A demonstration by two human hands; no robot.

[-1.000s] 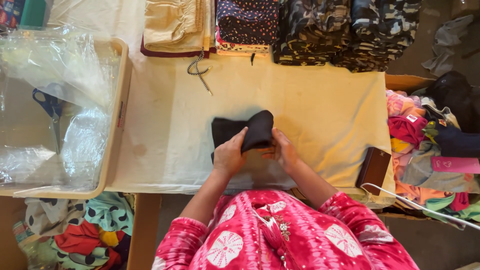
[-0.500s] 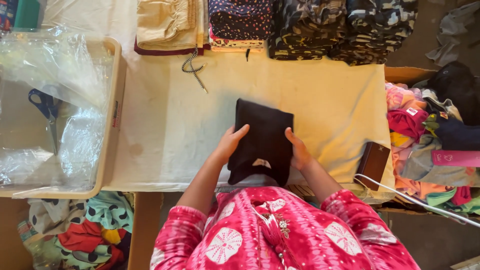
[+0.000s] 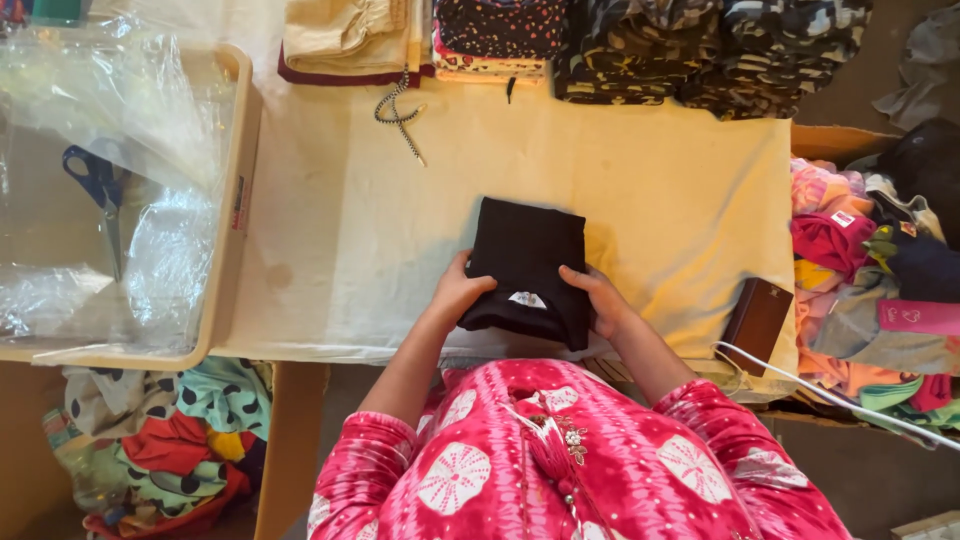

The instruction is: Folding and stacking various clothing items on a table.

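A folded black garment (image 3: 527, 262) with a small white label lies at the near edge of the cream-covered table (image 3: 660, 190). My left hand (image 3: 457, 292) grips its left near corner, thumb on top. On the right near side my right hand (image 3: 598, 298) holds the garment's edge. Both arms wear pink patterned sleeves.
A tan tray (image 3: 232, 200) with clear plastic bags and blue scissors (image 3: 97, 190) sits at left. Folded garment stacks (image 3: 560, 40) line the far edge, with a beaded cord (image 3: 400, 115) nearby. A brown box (image 3: 756, 322) and white cable lie right; mixed clothes pile (image 3: 880, 270) further right.
The black garment, bunched between my hands a second ago, has been unfolded flat onto the table, and both hands now hold its near corners.
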